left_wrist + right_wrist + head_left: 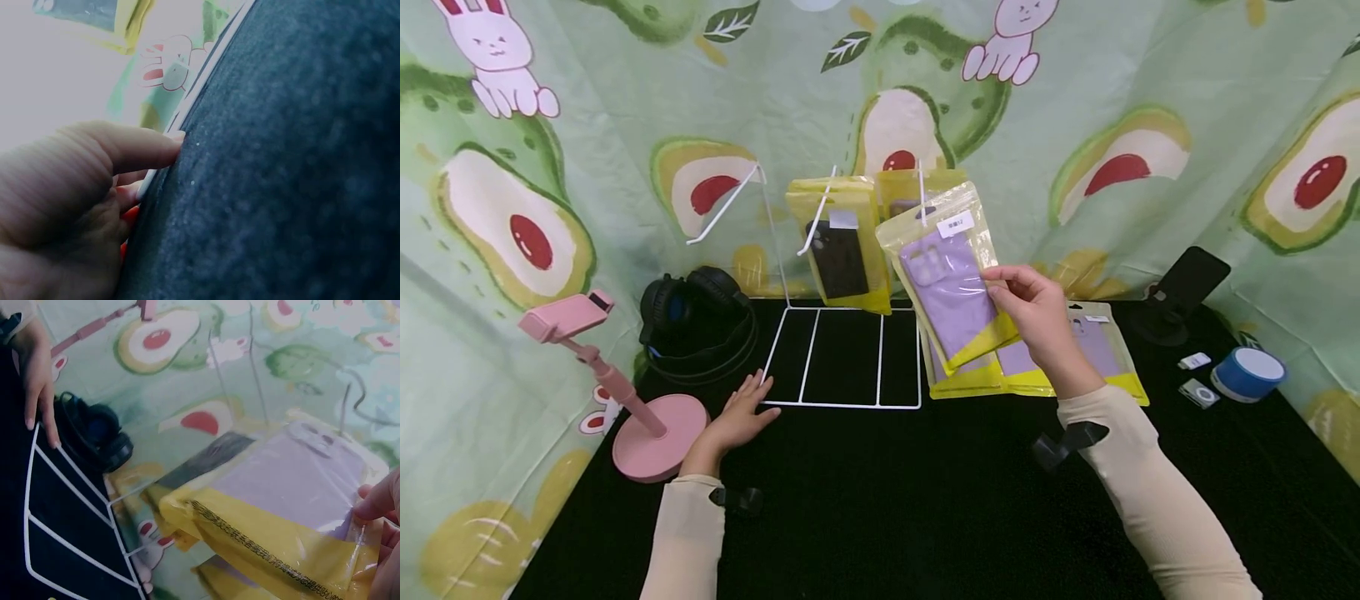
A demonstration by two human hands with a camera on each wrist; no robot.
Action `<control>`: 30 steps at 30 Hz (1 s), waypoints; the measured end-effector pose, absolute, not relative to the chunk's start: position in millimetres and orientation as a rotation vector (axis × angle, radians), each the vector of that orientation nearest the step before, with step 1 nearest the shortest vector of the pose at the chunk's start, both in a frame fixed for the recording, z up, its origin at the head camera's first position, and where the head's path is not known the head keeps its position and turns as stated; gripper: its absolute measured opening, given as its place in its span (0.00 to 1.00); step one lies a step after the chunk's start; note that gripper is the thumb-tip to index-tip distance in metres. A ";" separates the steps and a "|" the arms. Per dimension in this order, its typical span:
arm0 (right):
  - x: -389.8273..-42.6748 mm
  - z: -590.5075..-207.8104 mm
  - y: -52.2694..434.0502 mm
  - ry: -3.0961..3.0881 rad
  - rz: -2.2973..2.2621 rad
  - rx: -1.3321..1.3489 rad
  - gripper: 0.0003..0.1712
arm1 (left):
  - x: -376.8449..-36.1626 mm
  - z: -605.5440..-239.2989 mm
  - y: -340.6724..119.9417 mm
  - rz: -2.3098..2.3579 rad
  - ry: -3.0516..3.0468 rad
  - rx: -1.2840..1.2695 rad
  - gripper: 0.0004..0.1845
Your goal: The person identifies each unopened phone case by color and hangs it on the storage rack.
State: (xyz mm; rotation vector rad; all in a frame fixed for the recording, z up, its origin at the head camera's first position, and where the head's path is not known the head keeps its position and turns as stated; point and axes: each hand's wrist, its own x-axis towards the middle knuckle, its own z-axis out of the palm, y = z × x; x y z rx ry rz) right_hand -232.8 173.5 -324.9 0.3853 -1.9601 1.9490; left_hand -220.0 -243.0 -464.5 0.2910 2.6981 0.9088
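In the head view my right hand (1032, 312) pinches the right edge of a yellow-trimmed clear bag with a purple phone case (951, 287) inside. The bag's hang hole overlaps the tip of the rack's right hook (922, 196). My left hand (741, 421) lies with extended fingers at the front left corner of the white wire rack (842, 406); the left wrist view shows its thumb (153, 149) against the wire. A bagged black phone case (841, 262) hangs on the middle hook. Behind the held bag, another yellow bag (951, 177) is partly hidden.
More bagged purple cases (1093, 337) lie right of the rack. Black headphones (692, 321) and a pink phone stand (658, 437) are at the left. A black phone holder (1180, 292), a blue-and-white round object (1247, 375) and two small gadgets (1198, 392) sit at the right.
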 end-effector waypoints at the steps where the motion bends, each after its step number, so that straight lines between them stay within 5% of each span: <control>1: -238.6 -325.6 170.9 -1.970 1.942 0.347 0.09 | -219.8 -464.1 -243.3 0.909 2.697 0.290 0.33; 13: -299.5 -331.6 144.2 -2.011 1.894 0.033 0.13 | -220.8 -463.4 -242.7 0.916 2.683 0.284 0.33; 30: -295.7 -363.2 166.5 -2.061 2.036 0.165 0.18 | -220.6 -462.3 -242.1 0.918 2.684 0.290 0.33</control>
